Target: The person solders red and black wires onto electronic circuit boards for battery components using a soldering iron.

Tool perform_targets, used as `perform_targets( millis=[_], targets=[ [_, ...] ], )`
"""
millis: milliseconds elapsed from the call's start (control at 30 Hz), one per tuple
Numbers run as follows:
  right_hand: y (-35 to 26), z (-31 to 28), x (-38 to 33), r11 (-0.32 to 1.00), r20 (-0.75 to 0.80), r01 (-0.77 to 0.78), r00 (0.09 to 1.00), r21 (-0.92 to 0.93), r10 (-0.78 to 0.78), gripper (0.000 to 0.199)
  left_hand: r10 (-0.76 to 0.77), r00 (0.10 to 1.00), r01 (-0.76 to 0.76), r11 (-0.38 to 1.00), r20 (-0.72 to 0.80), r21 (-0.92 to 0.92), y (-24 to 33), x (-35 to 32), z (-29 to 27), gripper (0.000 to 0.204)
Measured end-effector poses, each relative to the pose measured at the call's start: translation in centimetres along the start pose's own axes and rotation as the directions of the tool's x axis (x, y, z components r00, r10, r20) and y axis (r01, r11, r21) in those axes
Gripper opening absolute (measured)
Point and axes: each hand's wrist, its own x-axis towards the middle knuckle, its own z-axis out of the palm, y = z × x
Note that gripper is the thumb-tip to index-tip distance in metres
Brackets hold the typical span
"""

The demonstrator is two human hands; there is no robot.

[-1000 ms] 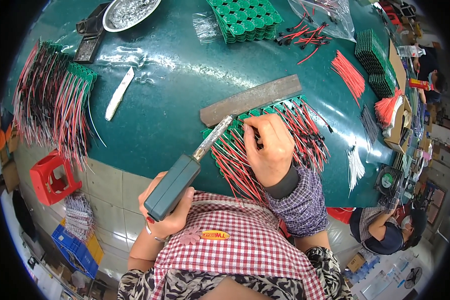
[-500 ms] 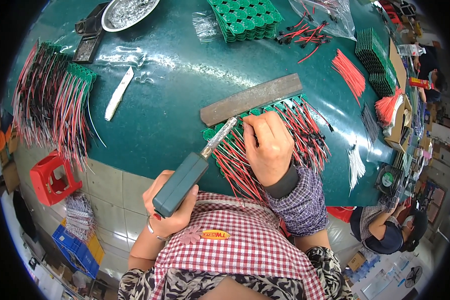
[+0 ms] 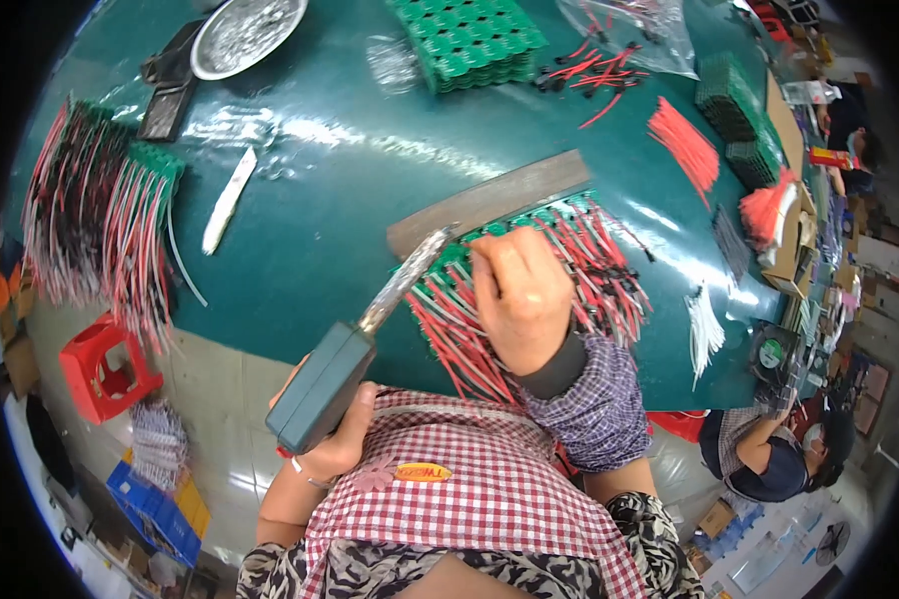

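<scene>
A worker's left hand (image 3: 332,439) grips a soldering tool (image 3: 355,344), tip angled onto the green board (image 3: 529,215) at the table (image 3: 310,230) edge, while the right hand (image 3: 522,297), fingers curled, pins its wires (image 3: 609,270) steady.

Teal table (image 3: 300,230), red-checked apron (image 3: 469,489).

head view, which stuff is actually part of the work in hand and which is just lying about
In hand: left hand gripping the grey-green soldering tool; right hand on the green holder with red and black wires; grey bar.

Lying about: metal dish, white strip, loose red wires.
</scene>
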Motion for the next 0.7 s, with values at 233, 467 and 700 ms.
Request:
perform_targets(
  millis=[233,467,700],
  targets=[
    [0.0,-1.8,0.2,0.998,0.154,0.029,0.987,0.056,-0.038,0.024,-0.043,0.999,0.045,0.986,0.016,-0.161,0.4,0.2,-0.1,0.035],
    [9.3,-6.5,7.1,0.991,0.082,0.019,0.997,-0.134,-0.008,0.025,-0.111,0.994,0.109,0.981,-0.006,-0.159,0.0,0.2,0.0,0.035],
    [16.9,-3.2,9.8,0.919,0.144,0.160,0.983,-0.359,-0.115,0.022,-0.258,0.965,0.239,0.934,-0.040,-0.265,0.6,-0.3,0.2,0.035]
  ],
)
